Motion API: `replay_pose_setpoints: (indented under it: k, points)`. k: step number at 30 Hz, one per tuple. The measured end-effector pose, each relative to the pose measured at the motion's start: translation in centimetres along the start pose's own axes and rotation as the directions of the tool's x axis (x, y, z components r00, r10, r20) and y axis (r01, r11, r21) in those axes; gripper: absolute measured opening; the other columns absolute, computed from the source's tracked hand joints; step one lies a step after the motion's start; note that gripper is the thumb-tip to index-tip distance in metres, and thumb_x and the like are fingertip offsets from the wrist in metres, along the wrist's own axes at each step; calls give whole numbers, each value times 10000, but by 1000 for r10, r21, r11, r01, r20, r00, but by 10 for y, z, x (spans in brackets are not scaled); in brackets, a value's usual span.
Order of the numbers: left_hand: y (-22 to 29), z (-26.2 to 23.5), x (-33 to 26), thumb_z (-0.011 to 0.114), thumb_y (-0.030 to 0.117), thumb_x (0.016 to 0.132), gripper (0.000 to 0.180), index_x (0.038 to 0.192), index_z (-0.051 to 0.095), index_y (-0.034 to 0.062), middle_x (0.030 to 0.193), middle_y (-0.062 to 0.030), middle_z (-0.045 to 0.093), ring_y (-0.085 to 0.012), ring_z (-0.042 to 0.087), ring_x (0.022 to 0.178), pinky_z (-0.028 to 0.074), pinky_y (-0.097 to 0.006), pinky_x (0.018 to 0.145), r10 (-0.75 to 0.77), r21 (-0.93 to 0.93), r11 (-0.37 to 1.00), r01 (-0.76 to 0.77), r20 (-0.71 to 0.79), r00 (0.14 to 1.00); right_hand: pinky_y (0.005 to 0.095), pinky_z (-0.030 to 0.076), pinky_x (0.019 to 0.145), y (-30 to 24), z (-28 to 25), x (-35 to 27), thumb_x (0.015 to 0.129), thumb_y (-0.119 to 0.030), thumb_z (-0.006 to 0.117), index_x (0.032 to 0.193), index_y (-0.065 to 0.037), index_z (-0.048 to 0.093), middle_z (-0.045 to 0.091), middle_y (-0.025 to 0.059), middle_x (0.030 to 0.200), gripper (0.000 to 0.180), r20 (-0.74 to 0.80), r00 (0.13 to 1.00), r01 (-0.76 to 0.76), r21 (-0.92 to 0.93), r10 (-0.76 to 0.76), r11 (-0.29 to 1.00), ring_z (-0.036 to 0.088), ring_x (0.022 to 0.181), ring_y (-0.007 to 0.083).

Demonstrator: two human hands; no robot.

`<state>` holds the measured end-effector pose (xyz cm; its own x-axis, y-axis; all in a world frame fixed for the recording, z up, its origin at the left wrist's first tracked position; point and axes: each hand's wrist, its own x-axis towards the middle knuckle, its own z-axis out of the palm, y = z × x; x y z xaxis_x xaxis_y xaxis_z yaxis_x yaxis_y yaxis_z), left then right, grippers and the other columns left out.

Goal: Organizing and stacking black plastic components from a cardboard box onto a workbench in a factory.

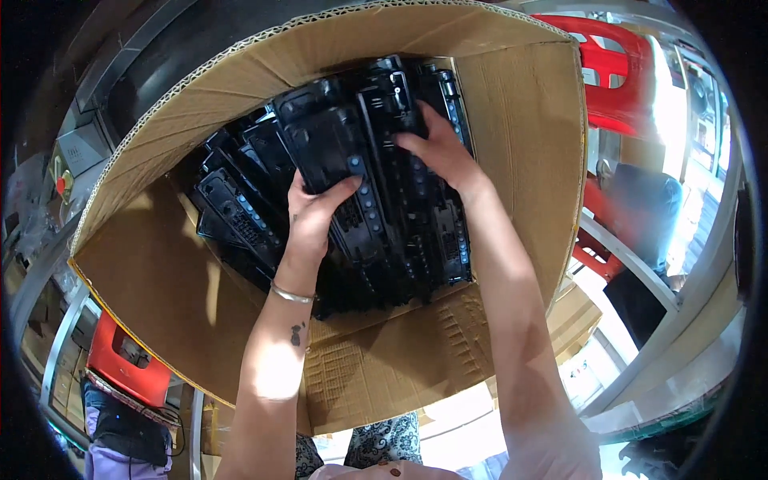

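Note:
Both hands reach into a large open cardboard box that holds several long black plastic housings. My left hand grips the left edge of one black plastic housing, thumb on its top face and fingers down its side. A row of pale bluish round spots runs along that piece. My right hand is closed on the upper part of a neighbouring black plastic housing, with the thumb on top. Its fingertips are partly hidden. More housings lie slanted at the left inside the box.
Red plastic chairs stand beyond the box at the right, and another red chair is at the lower left with dark and lilac cloth. Metal frame bars run around the box. Its cardboard walls rise around both forearms.

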<state>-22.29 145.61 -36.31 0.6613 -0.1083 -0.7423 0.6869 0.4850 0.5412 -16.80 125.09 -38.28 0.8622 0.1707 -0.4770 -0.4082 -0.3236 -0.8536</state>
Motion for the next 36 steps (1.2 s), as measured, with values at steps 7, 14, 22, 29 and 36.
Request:
replay_pose_setpoints:
  k: [7, 14, 22, 29, 36]
  points:
    - [-19, -44, 2, 736, 26, 682, 510, 1135, 505, 57, 997, -37, 605, -154, 576, 928, 464, -300, 848, -57, -4, 998, 57, -110, 992, 310, 335, 986, 21, 28, 11, 720, -222, 715, 1350, 52, 268, 488, 200, 1238, 820, -51, 998, -56, -183, 48, 981, 457, 1159, 252]
    - [-22, -31, -5, 722, 40, 710, 552, 1193, 467, 119, 1041, -32, 587, -151, 569, 929, 435, -312, 893, 44, 91, 995, -40, -49, 998, 311, 304, 1014, 6, 30, -10, 716, -184, 721, 1367, 37, 240, 471, 183, 1267, 839, -9, 995, -100, -127, 100, 987, 430, 1191, 231]
    - [-20, -38, 1, 730, 91, 713, 524, 1178, 489, 112, 1037, -35, 586, -174, 540, 989, 412, -336, 907, -101, 13, 995, 102, -43, 994, 306, 353, 975, 8, 33, -11, 705, -203, 765, 1265, -19, 428, 569, 85, 1150, 679, 102, 980, -179, 72, 171, 981, 498, 1083, 172]
    - [-18, -29, -3, 710, 175, 749, 487, 1182, 502, 99, 1024, -42, 595, -179, 557, 959, 434, -315, 869, -159, -33, 987, 157, -62, 985, 315, 407, 924, 12, 29, -19, 697, -201, 775, 1144, -22, 526, 606, 76, 1071, 542, 226, 937, -298, 128, 265, 946, 552, 999, 152]
    - [-15, -23, 3, 715, 104, 734, 367, 1069, 565, 101, 964, -29, 618, -154, 590, 884, 473, -312, 805, -161, 6, 987, 162, -81, 984, 339, 430, 913, 6, 32, -37, 679, -169, 786, 1185, -19, 464, 607, 96, 1065, 618, 165, 904, -427, 276, 395, 861, 573, 1000, 174]
